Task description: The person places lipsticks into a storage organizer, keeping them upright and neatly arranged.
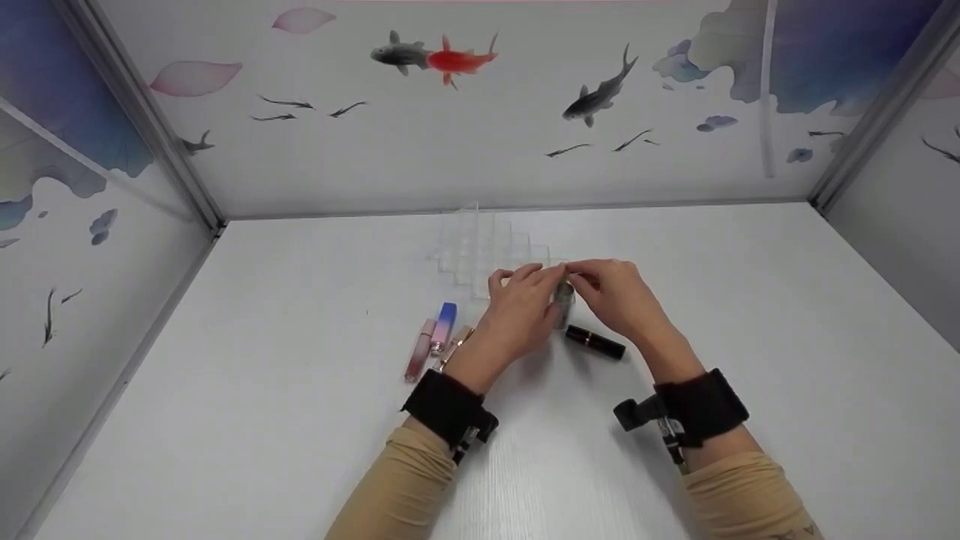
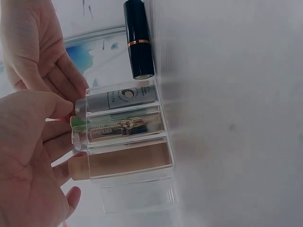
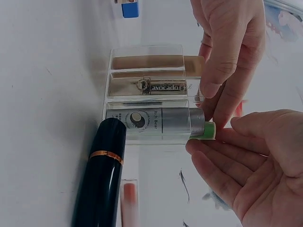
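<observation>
On the table (image 1: 225, 420) I see the clear rack (image 1: 484, 247). The left hand (image 1: 521, 307) covers its near end; whether it grips anything I can't tell. The right hand (image 1: 619, 296), fingers loosely extended, touches the green tube (image 3: 209, 131) inside. The black lipstick (image 1: 595, 342) lies just in front.

The left hand (image 1: 523, 306) partly hides the clear stepped organizer (image 1: 486, 251).

Resembled a work booth, walled by fish-printed panels (image 1: 480, 142), framed with metal posts (image 1: 148, 112), fitted with a white tabletop (image 1: 225, 420).
</observation>
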`<state>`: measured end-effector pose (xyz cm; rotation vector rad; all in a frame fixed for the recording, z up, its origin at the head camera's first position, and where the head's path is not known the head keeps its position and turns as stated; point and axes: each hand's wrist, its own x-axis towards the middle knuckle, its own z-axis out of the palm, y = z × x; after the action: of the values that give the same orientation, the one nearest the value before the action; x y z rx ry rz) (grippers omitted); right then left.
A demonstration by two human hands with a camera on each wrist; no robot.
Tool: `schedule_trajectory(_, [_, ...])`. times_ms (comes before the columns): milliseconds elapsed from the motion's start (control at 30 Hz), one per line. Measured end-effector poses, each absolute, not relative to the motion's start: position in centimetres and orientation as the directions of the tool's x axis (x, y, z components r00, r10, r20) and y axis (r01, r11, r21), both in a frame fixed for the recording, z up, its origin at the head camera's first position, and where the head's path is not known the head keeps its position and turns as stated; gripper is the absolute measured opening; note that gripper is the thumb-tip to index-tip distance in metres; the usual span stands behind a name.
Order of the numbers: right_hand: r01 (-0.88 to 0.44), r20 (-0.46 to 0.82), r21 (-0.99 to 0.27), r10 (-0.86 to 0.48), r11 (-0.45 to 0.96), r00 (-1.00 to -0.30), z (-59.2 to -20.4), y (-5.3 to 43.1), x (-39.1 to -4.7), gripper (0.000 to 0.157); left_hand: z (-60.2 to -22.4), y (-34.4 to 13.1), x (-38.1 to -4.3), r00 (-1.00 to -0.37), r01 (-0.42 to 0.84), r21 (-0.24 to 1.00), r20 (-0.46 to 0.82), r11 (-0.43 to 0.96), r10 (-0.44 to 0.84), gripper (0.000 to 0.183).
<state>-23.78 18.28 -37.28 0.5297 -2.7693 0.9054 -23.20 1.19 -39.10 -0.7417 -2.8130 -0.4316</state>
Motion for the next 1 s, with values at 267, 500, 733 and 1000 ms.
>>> schedule_trajectory(267, [-0.409, 0.283, -0.536, -0.299, 0.739, -0.911, -37.44, 18.23, -23.83, 0.029, -39.4, 1.12, -23.2, -0.84, 0.517, 0.199, 0.306, 0.833, 0.448, 0.05])
schedule_trajectory(500, [-0.41, 0.267, -0.541, -0.312, 0.734, -0.912, -37.53, 18.37, -23.89, 0.03, -39.32, 1.14, -23.21, -0.85, 0.512, 0.205, 0.265, 0.834, 0.456, 0.052])
schedule_trajectory(733, [-0.386, 0.232, -0.529, -0.308, 0.755, -0.922, -37.6, 18.58, -23.9, 0.032, -39.34, 1.14, -23.29, -0.856, 0.507, 0.211, 0.235, 0.836, 0.46, 0.052])
schedule_trajectory(1000, [-0.4, 0.222, -0.536, -0.333, 0.743, -0.916, -37.32, 19.05, -23.79, 0.032, -39.4, 1.04, -23.33, -0.853, 0.511, 0.204, 0.243, 0.835, 0.462, 0.052])
